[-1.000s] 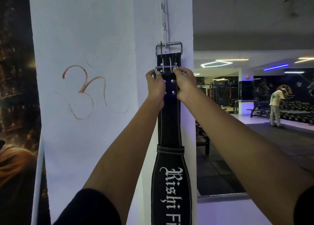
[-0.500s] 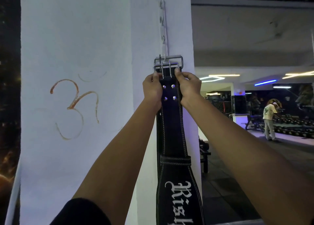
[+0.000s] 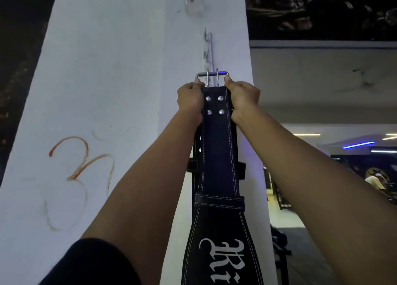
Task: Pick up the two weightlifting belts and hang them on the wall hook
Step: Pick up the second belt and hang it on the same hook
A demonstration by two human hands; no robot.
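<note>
Front belt (image 3: 218,147): hanging down the white pillar (image 3: 107,69), buckle end up, pinched at both upper edges just under the buckle; lettered wide part trailing toward 6 o'clock.
Fingers: curling shut around the strap edges, thumbs and fingertips pressing up against the buckle's lower corners; no gap showing between fingers and leather.
Left hand (image 3: 190,99): gripping the strap edge at 9 o'clock of the rivets (image 3: 214,105).
Right hand (image 3: 241,96): gripping the opposite edge at 3 o'clock of the rivets.
Buckle (image 3: 212,76): sitting higher on the pillar than half a second ago, frame and two prongs now standing up at 12 o'clock of the knuckles, against the foot of the hook strip.
Wall hook (image 3: 208,48): running up the pillar toward 12 o'clock from the buckle; exact prong taking the buckle not visible.
Second belt (image 3: 196,153): peeking out behind the front one, holed strap at 9 o'clock of it and a loop tab at 3 o'clock; own buckle hidden now, though seen hanging on the hook a second ago.
Change: both hands rising together, carrying the front buckle up past where the rear buckle was showing.
Meaning for task: probably final step, seating the front buckle over the hook; whether already caught cannot be told.
Risk: letting go before the frame catches, belt sliding down the pillar.
</note>
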